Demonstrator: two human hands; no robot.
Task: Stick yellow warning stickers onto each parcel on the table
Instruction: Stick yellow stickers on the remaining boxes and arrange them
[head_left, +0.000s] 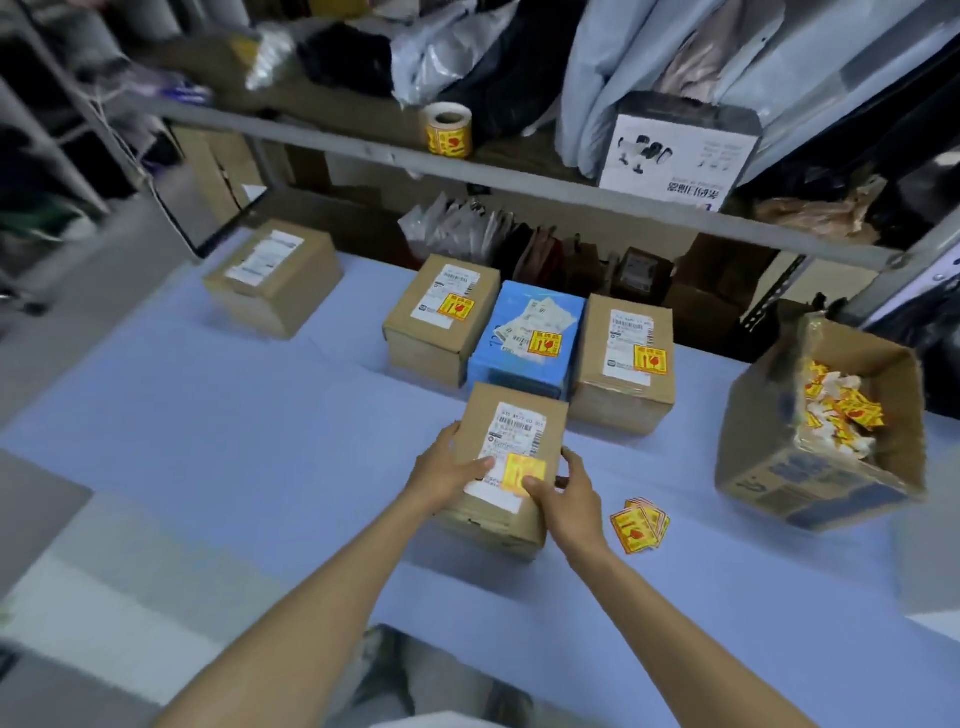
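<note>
Yellow warning sticker (525, 472) sits on the white label of the near parcel (496, 519). Its lower edge is under the thumb of the right hand (563, 491), whose fingers bend round the box's right side. The left hand (451, 470) lays straight fingers flat on the label, just left of the sticker. A loose sticker stack (639, 522) lies on the pale-blue table (260, 441) beside the right hand. Behind stand three stickered parcels (441, 343) (two brown, one blue). An unstickered parcel (272, 291) sits far left and an open carton (769, 467) of yellow-and-white scraps to the right. A sticker roll (449, 130) stands on the metal shelf (519, 179).
</note>
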